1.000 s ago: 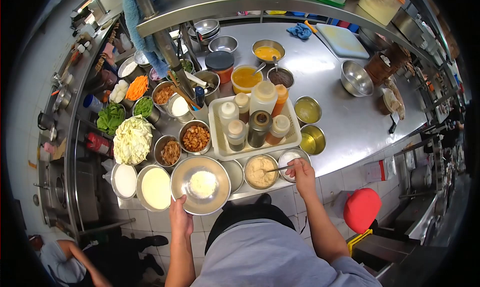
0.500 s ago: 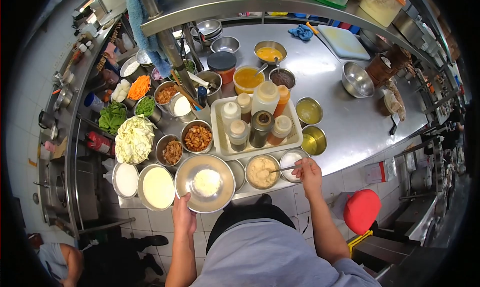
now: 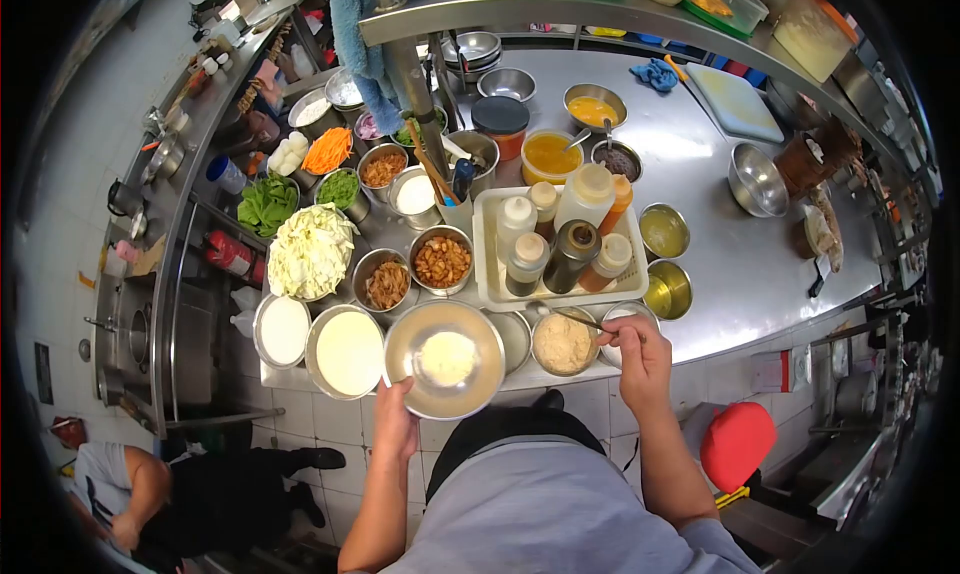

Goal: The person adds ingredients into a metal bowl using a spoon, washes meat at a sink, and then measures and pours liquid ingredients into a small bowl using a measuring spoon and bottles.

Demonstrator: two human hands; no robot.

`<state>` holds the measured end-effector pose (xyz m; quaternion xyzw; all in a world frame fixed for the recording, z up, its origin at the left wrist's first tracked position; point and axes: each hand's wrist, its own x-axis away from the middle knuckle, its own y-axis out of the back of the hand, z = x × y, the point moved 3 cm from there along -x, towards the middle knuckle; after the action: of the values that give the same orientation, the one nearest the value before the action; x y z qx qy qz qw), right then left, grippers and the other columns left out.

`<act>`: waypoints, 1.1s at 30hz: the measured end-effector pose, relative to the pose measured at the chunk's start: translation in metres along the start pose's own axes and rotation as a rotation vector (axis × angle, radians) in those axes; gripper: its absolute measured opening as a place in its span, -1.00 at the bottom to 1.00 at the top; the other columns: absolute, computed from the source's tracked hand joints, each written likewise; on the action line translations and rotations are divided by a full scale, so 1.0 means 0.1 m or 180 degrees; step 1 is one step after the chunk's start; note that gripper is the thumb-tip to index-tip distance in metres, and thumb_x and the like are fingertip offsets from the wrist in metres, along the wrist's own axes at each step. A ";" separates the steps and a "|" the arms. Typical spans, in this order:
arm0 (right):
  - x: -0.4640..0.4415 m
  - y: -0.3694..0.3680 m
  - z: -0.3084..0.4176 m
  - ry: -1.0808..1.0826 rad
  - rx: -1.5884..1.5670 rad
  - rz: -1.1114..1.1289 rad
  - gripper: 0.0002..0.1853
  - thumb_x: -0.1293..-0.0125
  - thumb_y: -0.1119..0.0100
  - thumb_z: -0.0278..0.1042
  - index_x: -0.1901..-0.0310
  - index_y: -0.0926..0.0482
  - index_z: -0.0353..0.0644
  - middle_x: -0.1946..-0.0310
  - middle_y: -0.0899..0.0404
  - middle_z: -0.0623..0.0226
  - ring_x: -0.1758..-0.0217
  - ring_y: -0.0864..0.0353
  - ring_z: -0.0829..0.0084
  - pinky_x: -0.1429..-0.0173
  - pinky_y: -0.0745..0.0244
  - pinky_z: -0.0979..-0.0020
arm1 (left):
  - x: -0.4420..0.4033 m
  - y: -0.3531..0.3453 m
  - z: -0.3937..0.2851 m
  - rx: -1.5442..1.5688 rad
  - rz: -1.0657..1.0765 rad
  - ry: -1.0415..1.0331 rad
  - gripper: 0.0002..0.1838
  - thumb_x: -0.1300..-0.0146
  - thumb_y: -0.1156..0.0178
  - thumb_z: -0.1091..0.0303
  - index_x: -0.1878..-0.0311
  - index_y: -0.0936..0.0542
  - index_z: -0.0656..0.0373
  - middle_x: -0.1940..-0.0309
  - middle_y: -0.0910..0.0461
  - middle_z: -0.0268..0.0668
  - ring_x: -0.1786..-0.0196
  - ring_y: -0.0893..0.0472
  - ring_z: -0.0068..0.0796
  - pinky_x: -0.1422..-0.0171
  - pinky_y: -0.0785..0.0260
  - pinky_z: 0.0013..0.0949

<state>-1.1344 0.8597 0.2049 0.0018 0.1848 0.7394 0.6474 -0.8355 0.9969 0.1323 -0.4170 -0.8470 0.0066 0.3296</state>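
Observation:
My left hand (image 3: 397, 421) grips the near left rim of a steel mixing bowl (image 3: 484, 376), which has pale powder in its bottom. The bowl is at the counter's front edge. In my right hand (image 3: 642, 354) is a metal spoon (image 3: 580, 319), pinched by its handle. Its head points left, above the far rim of a steel container of tan powder (image 3: 564, 347). Under my right fingers is a container of white powder (image 3: 630, 316), partly hidden. Left of the bowl are containers of pale yellow liquid (image 3: 348, 352) and white contents (image 3: 283, 331).
A white tray of squeeze bottles (image 3: 487, 272) stands behind the containers. Shredded cabbage (image 3: 308, 251), carrot (image 3: 328, 151) and other ingredients crowd the left. Oil containers (image 3: 668, 290) are at right. A steel shelf (image 3: 560, 11) hangs overhead. Another person (image 3: 135, 484) is at lower left.
The spoon has come up out of the tan powder, and its head now shows over the far rim. The view has shifted, so the counter appears further right. My left hand keeps the bowl.

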 end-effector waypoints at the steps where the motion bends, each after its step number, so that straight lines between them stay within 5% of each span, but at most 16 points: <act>1: 0.00 -0.03 -0.10 0.0004 0.0012 0.0015 -0.76 -0.49 0.03 -0.35 0.20 -0.59 -0.31 0.38 -0.65 0.32 0.26 -0.59 0.48 0.13 -0.48 0.42 | 0.00 0.12 -0.01 0.0062 -0.0099 -0.0018 -0.40 -0.25 -0.03 0.33 -0.39 -0.25 0.15 -0.22 -0.43 -0.21 -0.23 -0.48 -0.29 -0.27 -0.39 -0.17; 4: 0.01 -0.18 -0.29 -0.0344 -0.0077 0.0237 -0.81 -0.42 -0.04 -0.37 0.21 -0.62 -0.28 0.38 -0.64 0.23 0.27 -0.61 0.27 0.14 -0.46 0.33 | 0.00 0.47 -0.04 0.0157 -0.0238 -0.0072 -0.36 -0.26 -0.01 0.33 -0.43 -0.18 0.12 -0.27 -0.38 -0.16 -0.26 -0.45 -0.28 -0.25 -0.39 -0.17; 6: -0.04 -0.39 -0.15 0.0134 0.0626 0.0803 -0.82 -0.40 -0.06 -0.37 0.22 -0.62 -0.27 0.36 -0.65 0.21 0.25 -0.60 0.18 0.12 -0.47 0.27 | 0.03 0.64 -0.09 0.0282 -0.0358 -0.0157 -0.37 -0.26 -0.01 0.34 -0.42 -0.20 0.15 -0.29 -0.36 -0.15 -0.29 -0.44 -0.29 -0.29 -0.36 -0.23; 13: -0.17 -0.85 -0.48 0.0619 0.0962 0.1006 -0.79 -0.42 -0.01 -0.36 0.23 -0.63 -0.25 0.40 -0.63 0.25 0.26 -0.57 0.14 0.05 -0.43 0.24 | 0.21 0.81 -0.06 0.0348 -0.0602 -0.0291 -0.46 -0.27 -0.06 0.32 -0.31 -0.31 0.27 -0.20 -0.45 -0.15 -0.25 -0.47 -0.26 -0.31 -0.33 -0.19; 16: -0.12 -0.93 -0.64 0.0439 0.0926 0.1100 -0.79 -0.40 -0.06 -0.28 0.21 -0.62 -0.22 0.42 -0.66 0.23 0.27 -0.61 0.17 0.13 -0.47 0.24 | 0.27 0.77 0.02 0.0408 -0.0490 -0.0338 -0.47 -0.27 -0.04 0.35 -0.31 -0.32 0.26 -0.21 -0.45 -0.16 -0.25 -0.46 -0.26 -0.32 -0.32 -0.18; 22: -0.01 -0.86 -1.04 -0.1033 -0.0361 0.0680 -0.68 -0.53 0.07 -0.17 0.13 -0.57 -0.26 0.39 -0.64 0.38 0.39 -0.55 0.62 0.28 -0.39 0.55 | 0.33 0.80 0.08 0.0454 -0.0564 -0.0162 -0.42 -0.26 -0.01 0.42 -0.38 -0.28 0.22 -0.24 -0.42 -0.18 -0.25 -0.45 -0.30 -0.28 -0.35 -0.24; 28: -0.01 -0.68 -0.99 -0.1844 -0.0979 0.0299 -0.69 -0.54 0.07 -0.17 0.17 -0.56 -0.24 0.35 -0.64 0.32 0.44 -0.47 0.64 0.31 -0.33 0.60 | 0.27 0.84 0.02 0.0478 -0.0490 -0.0190 -0.43 -0.28 -0.01 0.43 -0.38 -0.28 0.19 -0.24 -0.42 -0.18 -0.22 -0.47 -0.30 -0.25 -0.36 -0.23; 33: -0.04 -0.67 -0.39 -0.1613 -0.1130 0.0420 -0.69 -0.53 0.06 -0.18 0.17 -0.56 -0.25 0.34 -0.64 0.30 0.41 -0.48 0.65 0.29 -0.34 0.58 | 0.20 0.76 0.02 0.0416 -0.0444 -0.0080 -0.44 -0.29 -0.01 0.41 -0.38 -0.28 0.20 -0.25 -0.42 -0.18 -0.26 -0.45 -0.28 -0.32 -0.33 -0.20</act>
<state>-1.0790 0.8515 0.1507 0.0848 -0.1148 0.7766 0.6136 -0.7920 1.0609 0.1196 -0.3345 -0.8759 0.0441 0.3451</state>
